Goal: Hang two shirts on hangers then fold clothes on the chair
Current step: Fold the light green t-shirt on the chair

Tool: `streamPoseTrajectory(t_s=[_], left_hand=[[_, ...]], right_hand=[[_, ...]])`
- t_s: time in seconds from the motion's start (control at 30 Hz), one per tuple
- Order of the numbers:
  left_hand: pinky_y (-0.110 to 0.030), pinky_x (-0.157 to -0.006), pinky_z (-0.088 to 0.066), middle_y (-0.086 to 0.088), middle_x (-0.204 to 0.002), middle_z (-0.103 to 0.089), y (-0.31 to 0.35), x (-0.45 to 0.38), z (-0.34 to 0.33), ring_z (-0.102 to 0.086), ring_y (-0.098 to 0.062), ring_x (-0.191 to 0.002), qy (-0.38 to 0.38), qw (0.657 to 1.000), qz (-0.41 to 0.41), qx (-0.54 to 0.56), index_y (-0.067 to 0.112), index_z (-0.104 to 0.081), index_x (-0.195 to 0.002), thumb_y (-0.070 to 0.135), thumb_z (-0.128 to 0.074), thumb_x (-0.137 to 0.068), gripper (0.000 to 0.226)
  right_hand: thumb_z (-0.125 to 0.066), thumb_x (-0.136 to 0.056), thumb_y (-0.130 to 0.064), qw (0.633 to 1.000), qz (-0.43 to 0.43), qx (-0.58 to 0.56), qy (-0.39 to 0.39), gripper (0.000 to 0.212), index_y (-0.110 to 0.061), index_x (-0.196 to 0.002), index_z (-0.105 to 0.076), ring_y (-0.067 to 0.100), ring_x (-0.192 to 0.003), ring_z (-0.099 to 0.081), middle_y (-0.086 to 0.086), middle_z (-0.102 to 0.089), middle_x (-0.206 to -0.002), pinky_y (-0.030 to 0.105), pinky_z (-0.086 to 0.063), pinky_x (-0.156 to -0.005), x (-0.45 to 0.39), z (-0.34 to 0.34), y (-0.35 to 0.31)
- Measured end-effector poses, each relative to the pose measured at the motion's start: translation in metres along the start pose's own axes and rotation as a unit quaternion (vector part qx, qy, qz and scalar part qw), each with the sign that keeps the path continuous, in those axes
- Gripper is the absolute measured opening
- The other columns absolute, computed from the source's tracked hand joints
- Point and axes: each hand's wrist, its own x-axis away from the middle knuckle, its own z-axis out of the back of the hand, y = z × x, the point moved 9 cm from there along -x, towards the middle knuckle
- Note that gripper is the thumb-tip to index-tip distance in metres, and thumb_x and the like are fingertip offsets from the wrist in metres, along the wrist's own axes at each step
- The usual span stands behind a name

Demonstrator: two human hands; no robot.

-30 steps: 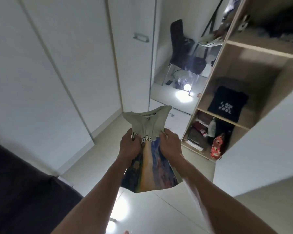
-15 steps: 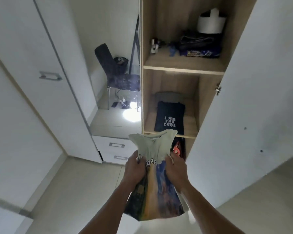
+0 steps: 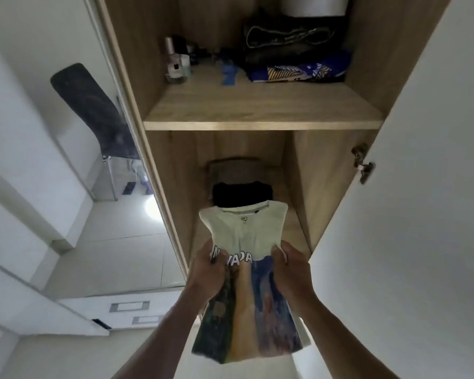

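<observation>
A folded pale green shirt (image 3: 246,231) with a colourful printed front and white letters is held out in front of me. My left hand (image 3: 207,272) grips its left edge and my right hand (image 3: 292,266) grips its right edge. Its collar end points into the lower compartment of the open wooden wardrobe (image 3: 260,123). On that lower shelf lies a folded black shirt (image 3: 241,194), with a folded grey garment (image 3: 230,165) behind it. The dark chair (image 3: 93,110) stands at the left beyond the wardrobe.
The upper shelf holds small bottles (image 3: 175,65), a blue patterned garment (image 3: 304,72) and dark items. The white wardrobe door (image 3: 411,214) stands open at the right, its hinge (image 3: 363,165) showing. White drawers (image 3: 126,310) are at the lower left.
The view has turned and closed in on the open wardrobe. Both hands have carried the folded shirt forward to the lower shelf, over the black shirt.
</observation>
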Motion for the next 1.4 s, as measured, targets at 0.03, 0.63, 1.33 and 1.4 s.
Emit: streamPoseTrajectory(t_s=[0.03, 0.63, 1.33, 1.4], left_hand=[[-0.029, -0.080, -0.053, 0.003, -0.104, -0.071, -0.001, -0.023, -0.006, -0.065, -0.014, -0.093, 0.007, 1.000, -0.003, 0.008, 0.026, -0.061, -0.126, 0.023, -0.047, -0.104, 0.026], [-0.029, -0.060, -0.054, -0.005, -0.093, -0.073, -0.075, -0.302, -0.085, -0.065, -0.022, -0.076, 0.040, 0.997, -0.011, 0.067, 0.024, -0.068, -0.115, 0.021, -0.056, -0.102, 0.019], [-0.039, -0.093, -0.055, 0.002, -0.116, -0.071, -0.110, -0.351, -0.086, -0.068, -0.021, -0.103, 0.028, 0.997, 0.031, 0.071, 0.029, -0.063, -0.125, 0.034, -0.064, -0.096, 0.030], [-0.041, -0.092, -0.056, 0.006, -0.116, -0.069, -0.130, -0.342, -0.086, -0.068, -0.023, -0.105, 0.024, 0.997, 0.078, -0.001, 0.032, -0.060, -0.127, 0.071, -0.070, -0.076, 0.065]], right_hand=[[-0.043, -0.107, -0.025, 1.000, 0.002, -0.006, 0.006, 0.030, -0.024, -0.080, -0.058, 0.017, -0.081, -0.066, -0.002, -0.067, -0.080, 0.040, -0.053, -0.078, -0.024, -0.005, 0.006], [-0.054, -0.103, -0.022, 0.990, 0.050, -0.122, 0.045, 0.021, -0.013, -0.109, -0.072, 0.021, -0.091, -0.066, 0.007, -0.072, -0.095, 0.036, -0.050, -0.082, -0.304, -0.102, 0.107], [-0.053, -0.102, -0.029, 0.993, -0.006, -0.112, 0.039, 0.025, -0.018, -0.117, -0.069, 0.024, -0.105, -0.066, 0.003, -0.071, -0.111, 0.038, -0.053, -0.087, -0.350, -0.125, 0.153], [-0.051, -0.100, -0.043, 0.998, -0.046, -0.031, 0.028, 0.032, -0.017, -0.112, -0.066, 0.025, -0.098, -0.065, 0.005, -0.068, -0.108, 0.030, -0.047, -0.070, -0.342, -0.123, 0.168]])
